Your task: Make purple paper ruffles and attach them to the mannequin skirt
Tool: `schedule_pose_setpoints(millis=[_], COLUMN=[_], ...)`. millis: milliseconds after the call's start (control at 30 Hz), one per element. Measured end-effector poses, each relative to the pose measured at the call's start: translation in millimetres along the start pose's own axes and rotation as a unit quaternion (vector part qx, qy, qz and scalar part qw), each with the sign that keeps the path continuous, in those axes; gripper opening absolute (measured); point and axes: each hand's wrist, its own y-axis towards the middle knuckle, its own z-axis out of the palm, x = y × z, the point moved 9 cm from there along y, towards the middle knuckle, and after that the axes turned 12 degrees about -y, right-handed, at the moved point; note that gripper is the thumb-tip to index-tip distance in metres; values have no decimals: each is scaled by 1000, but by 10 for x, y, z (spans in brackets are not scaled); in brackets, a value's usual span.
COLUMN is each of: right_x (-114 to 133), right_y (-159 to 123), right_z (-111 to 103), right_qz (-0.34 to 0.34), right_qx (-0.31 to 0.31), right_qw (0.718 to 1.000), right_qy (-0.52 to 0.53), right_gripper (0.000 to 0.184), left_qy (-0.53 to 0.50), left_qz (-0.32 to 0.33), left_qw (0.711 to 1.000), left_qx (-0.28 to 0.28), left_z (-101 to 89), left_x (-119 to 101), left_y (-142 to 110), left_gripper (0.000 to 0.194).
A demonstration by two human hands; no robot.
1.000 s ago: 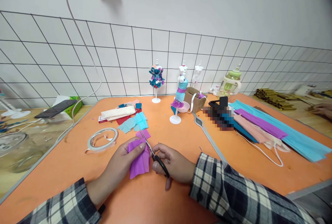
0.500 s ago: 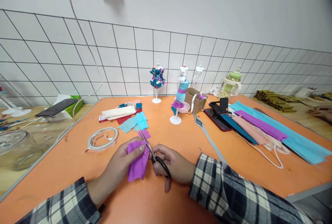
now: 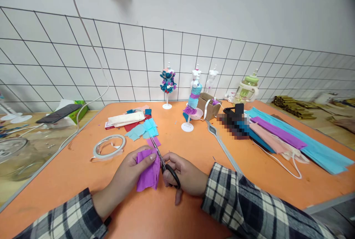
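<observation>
Pinched between the thumb and fingers of my left hand (image 3: 133, 167) is a piece of purple crepe paper (image 3: 147, 178), hanging toward the table. My right hand (image 3: 181, 174) grips black-handled scissors (image 3: 169, 172), whose blades point up and away along the right edge of the purple paper. Just beyond the blade tips lie a small purple piece (image 3: 154, 142) and several light blue pieces (image 3: 143, 129). A roll of double-sided tape (image 3: 109, 146) rests left of my left hand.
Dressed mini mannequins (image 3: 188, 111) stand at the back beside a cardboard box (image 3: 209, 106). On the right lie folded crepe paper strips (image 3: 299, 139), a white cord, and a grey strap (image 3: 222, 144). A green-lidded bottle (image 3: 246, 89) stands behind. Cream folded paper (image 3: 126, 119) lies back left.
The scissors' handles have come closer together and the blades have closed somewhat along the purple paper's edge. My left hand keeps its hold, nearly unmoved.
</observation>
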Motion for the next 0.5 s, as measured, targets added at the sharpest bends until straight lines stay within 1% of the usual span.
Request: schedule_pose_setpoints(millis=[200,267,333,433,467,500], right_x=[37,23,2,-25,-29,-30], right_y=[-15,-1,21,25,16,4], right_z=[-10,-44,-148,-412,-506,-593], right_qz=[-5,-2,-4,-5,-3,-1], right_qx=[-11,-29,-76,-184,-219,-249], right_qw=[1000,1000,997,982,975,967], right_qy=[0,0,-5,-33,-41,-46], right_gripper=[54,54,54,52,52,51], left_qy=[4,21,59,144,156,153], left_qz=[-5,4,46,124,129,117], left_qw=[1000,1000,997,972,966,967], left_qx=[8,7,-34,-139,-159,-167], left_z=[22,22,-52,-241,-285,-315], left_x=[24,14,-75,-294,-332,-333], left_y=[-2,13,37,36,37,48], left_gripper=[43,40,39,40,42,44])
